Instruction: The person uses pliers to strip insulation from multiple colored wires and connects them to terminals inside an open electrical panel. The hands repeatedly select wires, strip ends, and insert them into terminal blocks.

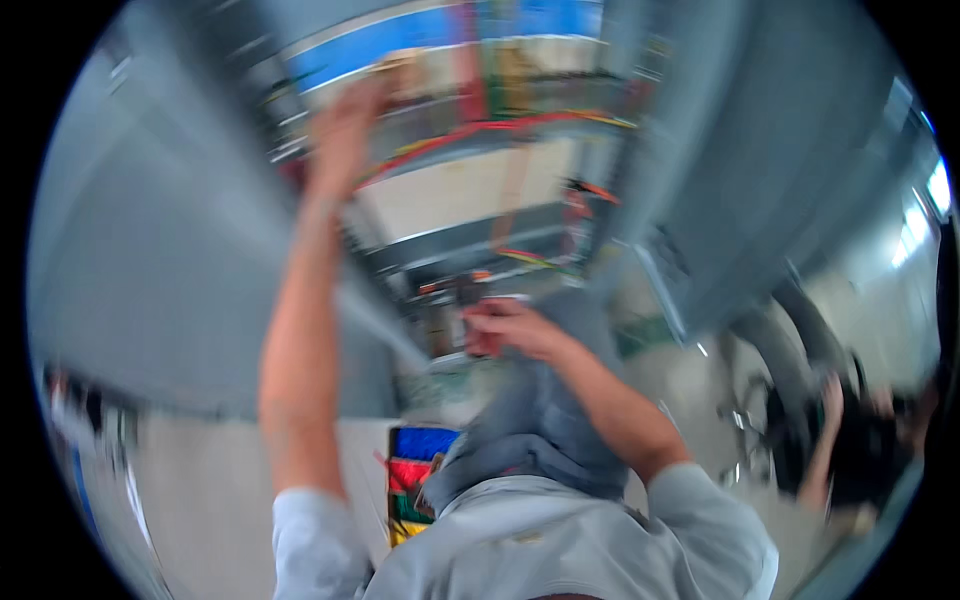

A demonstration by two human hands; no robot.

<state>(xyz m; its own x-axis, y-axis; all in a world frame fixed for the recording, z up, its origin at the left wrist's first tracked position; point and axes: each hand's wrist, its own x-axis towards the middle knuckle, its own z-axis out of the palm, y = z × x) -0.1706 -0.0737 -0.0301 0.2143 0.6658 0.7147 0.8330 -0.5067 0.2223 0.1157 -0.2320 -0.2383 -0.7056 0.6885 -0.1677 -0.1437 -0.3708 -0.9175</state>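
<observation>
An open grey electrical cabinet stands before me, with a pale back plate (470,190) and a red, yellow and green wire bundle (480,127) running across it. My left hand (343,130) is raised to the cabinet's left side, near the wires; its fingers are smeared by motion. Lower down, by the cabinet's bottom edge, my right hand (507,326) is closed with bent fingers. A small dark thing (468,289) shows right at those fingertips, too blurred to name. Vertical red (470,70) and green strips cross a blue panel (385,45) at the top.
Large grey panels flank the opening, a left panel (170,240) and a right panel (740,170). A box with blue, red, green and yellow sections (422,441) lies on the floor by my leg. Another person in black (860,440) is low at the right.
</observation>
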